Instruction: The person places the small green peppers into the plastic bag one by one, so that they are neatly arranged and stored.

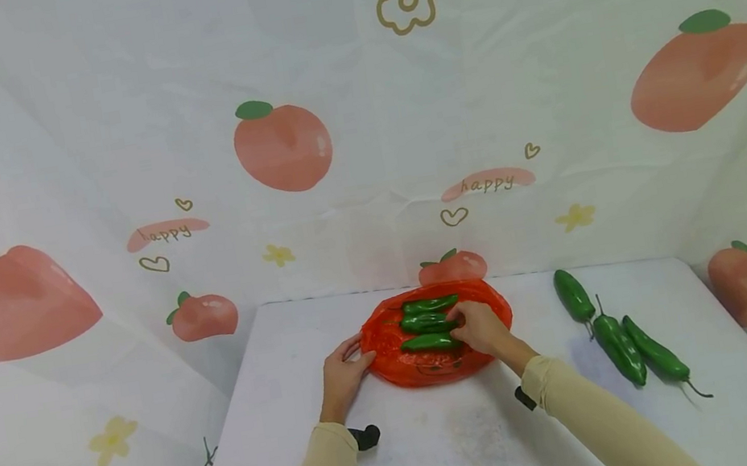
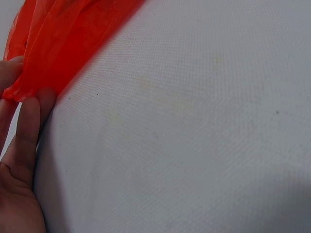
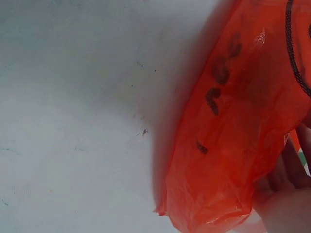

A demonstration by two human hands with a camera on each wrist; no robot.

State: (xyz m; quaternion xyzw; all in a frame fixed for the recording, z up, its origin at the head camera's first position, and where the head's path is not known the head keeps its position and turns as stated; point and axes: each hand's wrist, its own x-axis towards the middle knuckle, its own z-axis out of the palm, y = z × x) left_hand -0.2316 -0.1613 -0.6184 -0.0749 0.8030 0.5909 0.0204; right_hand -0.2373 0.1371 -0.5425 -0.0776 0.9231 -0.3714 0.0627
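A red plastic bag [image 1: 395, 368] lies spread on the table with its mouth open upward. Inside it, three green peppers [image 1: 427, 342] lie side by side, stems toward the left. My left hand [image 1: 343, 375] pinches the bag's left edge between thumb and fingers, as the left wrist view also shows. Reaching in over the bag's right side, my right hand [image 1: 482, 328] has its fingertips at the right ends of the lower peppers and grips one there. In the right wrist view the bag's red wall [image 3: 214, 160], with dark print, hides most of that hand's fingers.
Three more green peppers [image 1: 619, 349] lie on the white table [image 1: 453, 457], right of the bag. A white fruit-printed sheet [image 1: 371, 217] hangs behind and along both sides. A dark stem-like strand [image 1: 208, 463] shows at the table's left edge.
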